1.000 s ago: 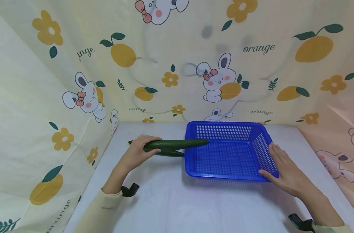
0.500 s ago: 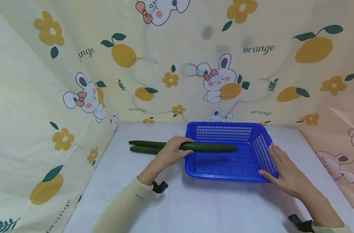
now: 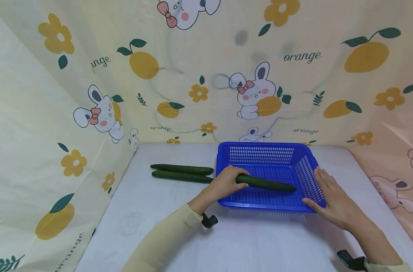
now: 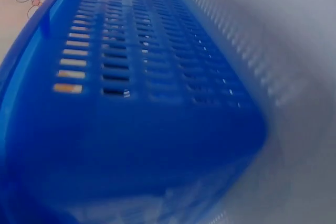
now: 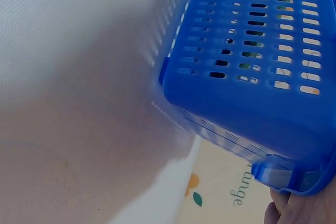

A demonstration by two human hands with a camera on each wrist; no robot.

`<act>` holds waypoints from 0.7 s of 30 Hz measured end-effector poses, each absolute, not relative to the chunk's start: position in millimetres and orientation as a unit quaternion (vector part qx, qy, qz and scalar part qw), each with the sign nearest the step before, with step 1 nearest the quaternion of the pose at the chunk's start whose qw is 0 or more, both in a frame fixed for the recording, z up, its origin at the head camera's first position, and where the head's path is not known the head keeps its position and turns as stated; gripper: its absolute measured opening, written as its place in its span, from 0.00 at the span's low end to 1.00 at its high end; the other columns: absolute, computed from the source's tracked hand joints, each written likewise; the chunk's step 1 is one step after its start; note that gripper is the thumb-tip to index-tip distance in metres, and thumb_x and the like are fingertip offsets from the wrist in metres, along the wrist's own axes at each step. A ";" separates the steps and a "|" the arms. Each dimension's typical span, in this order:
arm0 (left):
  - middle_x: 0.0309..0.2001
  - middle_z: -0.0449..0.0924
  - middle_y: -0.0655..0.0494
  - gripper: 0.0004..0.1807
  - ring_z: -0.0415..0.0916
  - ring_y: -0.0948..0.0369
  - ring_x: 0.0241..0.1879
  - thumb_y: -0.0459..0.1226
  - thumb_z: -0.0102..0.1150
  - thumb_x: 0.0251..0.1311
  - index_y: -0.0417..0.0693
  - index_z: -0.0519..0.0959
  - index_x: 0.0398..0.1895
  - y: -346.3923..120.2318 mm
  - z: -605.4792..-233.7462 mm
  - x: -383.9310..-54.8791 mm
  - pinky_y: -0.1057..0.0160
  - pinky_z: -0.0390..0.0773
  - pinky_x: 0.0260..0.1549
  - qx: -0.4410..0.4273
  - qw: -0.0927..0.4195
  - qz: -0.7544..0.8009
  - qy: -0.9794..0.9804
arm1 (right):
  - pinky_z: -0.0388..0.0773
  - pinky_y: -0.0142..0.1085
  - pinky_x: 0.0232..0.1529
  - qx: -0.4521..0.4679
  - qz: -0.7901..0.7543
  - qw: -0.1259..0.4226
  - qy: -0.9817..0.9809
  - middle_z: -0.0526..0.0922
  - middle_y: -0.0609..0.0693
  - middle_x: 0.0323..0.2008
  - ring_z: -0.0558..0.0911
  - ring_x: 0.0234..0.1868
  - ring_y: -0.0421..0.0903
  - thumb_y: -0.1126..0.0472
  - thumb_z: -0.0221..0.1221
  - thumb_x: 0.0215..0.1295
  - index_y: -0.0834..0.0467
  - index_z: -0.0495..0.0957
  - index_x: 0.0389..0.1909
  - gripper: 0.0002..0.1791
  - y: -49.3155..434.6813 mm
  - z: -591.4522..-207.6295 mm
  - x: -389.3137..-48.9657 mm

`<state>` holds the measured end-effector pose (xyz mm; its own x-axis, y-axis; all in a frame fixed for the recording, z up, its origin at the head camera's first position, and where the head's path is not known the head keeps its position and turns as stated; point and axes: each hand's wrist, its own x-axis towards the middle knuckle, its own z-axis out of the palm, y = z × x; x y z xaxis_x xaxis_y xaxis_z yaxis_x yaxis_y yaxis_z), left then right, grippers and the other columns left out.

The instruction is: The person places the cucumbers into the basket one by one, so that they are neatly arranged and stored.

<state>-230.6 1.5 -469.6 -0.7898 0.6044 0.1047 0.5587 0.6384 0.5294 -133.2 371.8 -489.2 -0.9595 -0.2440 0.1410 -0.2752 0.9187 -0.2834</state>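
My left hand (image 3: 227,182) grips the near end of a long dark green cucumber (image 3: 269,184) inside the outline of a blue plastic basket (image 3: 264,207). The cucumber slants to the right, its far tip low over the basket floor. At the basket's right side, my right hand (image 3: 340,206) rests with straight fingers along the rim, thumb over the front corner. Parts of its fingers (image 5: 299,208) show at the rim in the right wrist view. The left wrist view has only the basket's slotted outer wall (image 4: 131,135); hand and cucumber are hidden there.
Left of the basket, two more cucumbers, an upper one (image 3: 181,169) and a lower one (image 3: 181,176), lie side by side on the white table (image 3: 247,241). A patterned curtain (image 3: 199,53) stands behind the table and along its sides.
My left hand has carried the cucumber rightward from above the other two, over the basket's left rim and lower into the basket. My right hand stays at the rim.
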 end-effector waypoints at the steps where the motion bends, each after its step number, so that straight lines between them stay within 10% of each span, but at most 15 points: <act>1: 0.55 0.89 0.60 0.19 0.79 0.62 0.54 0.45 0.73 0.70 0.51 0.86 0.61 4.8 -470.5 -231.3 0.65 0.77 0.56 0.323 0.041 0.276 0.904 | 0.19 0.46 0.80 0.133 0.151 0.052 -0.978 0.38 0.71 0.85 0.33 0.86 0.64 0.37 0.62 0.74 0.66 0.35 0.86 0.62 372.3 -489.0 -133.1; 8: 0.55 0.89 0.60 0.19 0.79 0.65 0.53 0.45 0.72 0.71 0.51 0.86 0.61 22.3 -473.5 -233.3 0.65 0.75 0.57 0.317 0.070 0.290 0.900 | 0.16 0.38 0.78 0.134 0.151 0.059 -0.978 0.40 0.70 0.85 0.34 0.86 0.63 0.37 0.62 0.74 0.65 0.36 0.86 0.61 373.9 -487.1 -134.0; 21: 0.58 0.87 0.56 0.14 0.82 0.62 0.60 0.40 0.66 0.76 0.49 0.86 0.60 15.8 -468.5 -228.1 0.67 0.79 0.62 0.328 0.067 0.317 0.887 | 0.27 0.61 0.80 0.124 0.165 0.046 -0.977 0.40 0.71 0.85 0.35 0.86 0.67 0.36 0.62 0.73 0.64 0.34 0.86 0.62 372.2 -489.0 -133.7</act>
